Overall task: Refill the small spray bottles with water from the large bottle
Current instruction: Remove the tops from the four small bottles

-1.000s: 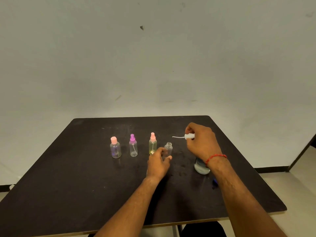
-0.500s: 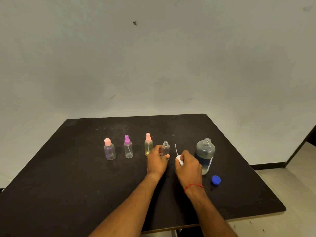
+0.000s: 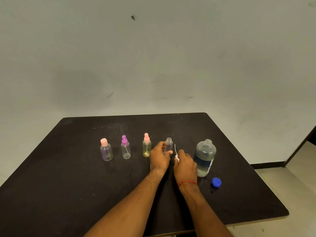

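Observation:
A row of small bottles stands on the black table (image 3: 68, 185): a pink-capped bottle (image 3: 106, 150), a purple-sprayer bottle (image 3: 125, 147), a yellowish bottle with a pink sprayer (image 3: 146, 146), and an uncapped clear bottle (image 3: 169, 144). My left hand (image 3: 159, 157) grips the uncapped bottle low on its body. My right hand (image 3: 185, 164) holds its white spray head (image 3: 176, 157) down near the table, the thin tube pointing up. The large bottle (image 3: 205, 156) stands open right of my right hand, partly full of water.
A blue cap (image 3: 216, 182) lies on the table in front of the large bottle, to the right. The table's right edge falls off to a pale floor. A plain wall rises behind the table.
My right hand came down and toward me with the white spray head, from above the large bottle to table level beside my left hand. The large bottle came into view.

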`<state>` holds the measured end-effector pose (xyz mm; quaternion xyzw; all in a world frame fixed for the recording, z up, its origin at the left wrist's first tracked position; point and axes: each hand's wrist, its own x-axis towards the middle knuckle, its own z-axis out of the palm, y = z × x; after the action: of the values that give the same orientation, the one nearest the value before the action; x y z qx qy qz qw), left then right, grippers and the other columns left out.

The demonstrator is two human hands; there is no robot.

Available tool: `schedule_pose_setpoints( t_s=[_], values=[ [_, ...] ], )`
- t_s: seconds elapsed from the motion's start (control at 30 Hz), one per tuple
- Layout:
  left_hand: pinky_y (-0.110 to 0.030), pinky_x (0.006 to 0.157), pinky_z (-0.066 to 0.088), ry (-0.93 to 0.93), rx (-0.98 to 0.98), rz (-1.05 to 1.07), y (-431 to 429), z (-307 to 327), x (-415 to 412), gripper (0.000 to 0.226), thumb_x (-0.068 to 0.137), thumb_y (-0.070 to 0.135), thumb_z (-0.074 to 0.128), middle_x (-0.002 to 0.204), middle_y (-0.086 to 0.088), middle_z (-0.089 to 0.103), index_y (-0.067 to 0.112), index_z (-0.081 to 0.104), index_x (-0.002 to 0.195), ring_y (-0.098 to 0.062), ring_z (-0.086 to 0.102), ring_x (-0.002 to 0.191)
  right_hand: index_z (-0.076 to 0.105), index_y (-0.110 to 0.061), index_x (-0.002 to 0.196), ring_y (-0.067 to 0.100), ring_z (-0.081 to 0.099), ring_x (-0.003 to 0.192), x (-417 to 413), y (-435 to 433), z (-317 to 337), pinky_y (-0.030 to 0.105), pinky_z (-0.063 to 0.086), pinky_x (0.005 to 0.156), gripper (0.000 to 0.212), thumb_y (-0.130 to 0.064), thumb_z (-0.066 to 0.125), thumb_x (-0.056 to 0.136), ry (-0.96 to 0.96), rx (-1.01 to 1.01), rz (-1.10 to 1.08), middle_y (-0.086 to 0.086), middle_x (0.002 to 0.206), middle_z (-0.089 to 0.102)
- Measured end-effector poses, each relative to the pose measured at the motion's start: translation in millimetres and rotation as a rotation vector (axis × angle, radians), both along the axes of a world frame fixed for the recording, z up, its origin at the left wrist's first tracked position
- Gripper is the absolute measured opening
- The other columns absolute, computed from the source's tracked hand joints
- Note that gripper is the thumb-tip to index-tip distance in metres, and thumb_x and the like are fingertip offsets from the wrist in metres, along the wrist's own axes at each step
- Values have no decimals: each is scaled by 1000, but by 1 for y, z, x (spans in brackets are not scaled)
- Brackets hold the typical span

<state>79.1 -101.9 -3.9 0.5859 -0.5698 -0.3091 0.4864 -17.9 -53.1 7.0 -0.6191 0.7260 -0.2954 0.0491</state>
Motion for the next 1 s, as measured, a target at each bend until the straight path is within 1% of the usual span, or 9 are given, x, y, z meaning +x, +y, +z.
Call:
schedule_pose_setpoints(
  t_s=[0.1, 0.2, 0.33, 0.53, 0.67, 0.77, 0.9, 0.97, 1.0],
  values=[
    [-17, 83, 53, 3, -1, 6, -4, -3, -1, 25, 84, 7, 79, 99, 6, 71, 16, 68, 105, -5, 67, 92, 53, -16, 107, 27, 63, 87, 0, -3, -3, 31, 42, 65, 16, -25, 57, 93, 21, 19, -5, 7, 98, 61],
    [-21, 84, 56, 8, -7, 17, -6, -6, -4, 25, 84, 9, 80, 98, 6, 72, 17, 68, 105, -5, 68, 92, 52, -17, 108, 26, 63, 88, 1, -5, -6, 32, 47, 67, 17, -24, 58, 93, 8, 31, -8, 7, 99, 61],
    [-20, 83, 56, 11, -3, 20, -8, -7, -6, 28, 83, 11, 81, 99, 6, 71, 17, 69, 107, -5, 67, 92, 49, -18, 108, 26, 63, 87, 4, -5, -8, 34, 50, 68, 19, -25, 57, 93, -12, 20, -8, 7, 98, 62],
    [-9, 75, 49, 28, 24, 13, -6, -5, -6, 26, 84, 14, 80, 95, 11, 70, 23, 67, 104, 0, 66, 88, 44, -20, 108, 26, 64, 86, 4, -4, -9, 36, 54, 68, 23, -25, 60, 91, -23, 5, -15, 7, 99, 62],
    [-4, 73, 47, 53, 23, 2, -4, -4, -5, 31, 84, 12, 80, 92, 20, 65, 29, 65, 105, 7, 63, 87, 45, -20, 108, 26, 64, 88, 4, -4, -8, 36, 53, 69, 24, -26, 60, 92, -37, 15, -6, 7, 102, 61],
    [-7, 84, 45, 42, -2, 23, -1, -5, -3, 37, 84, 12, 80, 102, 21, 64, 20, 67, 117, 4, 60, 98, 45, -19, 109, 27, 63, 90, 2, -4, -8, 35, 50, 69, 24, -25, 61, 91, -38, 17, -6, 8, 104, 60],
    [-11, 92, 42, 25, -34, 55, 7, -6, 0, 46, 87, 16, 78, 125, 3, 67, 15, 63, 131, -9, 60, 117, 48, -18, 110, 26, 63, 90, 2, -1, -7, 33, 51, 69, 26, -24, 64, 90, -31, -5, 1, 6, 108, 57],
    [-18, 99, 45, 29, -51, 69, 13, -5, 1, 49, 88, 18, 78, 131, 2, 66, 15, 61, 135, -11, 59, 122, 49, -17, 110, 26, 63, 86, 1, 0, -7, 30, 46, 63, 26, -23, 64, 90, -17, -20, 1, 5, 110, 52],
    [-18, 99, 45, 34, -65, 75, 17, -4, 2, 49, 88, 18, 78, 131, 2, 65, 15, 62, 135, -9, 58, 121, 50, -17, 109, 26, 62, 83, 1, 1, -8, 29, 42, 61, 25, -23, 64, 90, -9, -29, 2, 5, 110, 51]
  ],
)
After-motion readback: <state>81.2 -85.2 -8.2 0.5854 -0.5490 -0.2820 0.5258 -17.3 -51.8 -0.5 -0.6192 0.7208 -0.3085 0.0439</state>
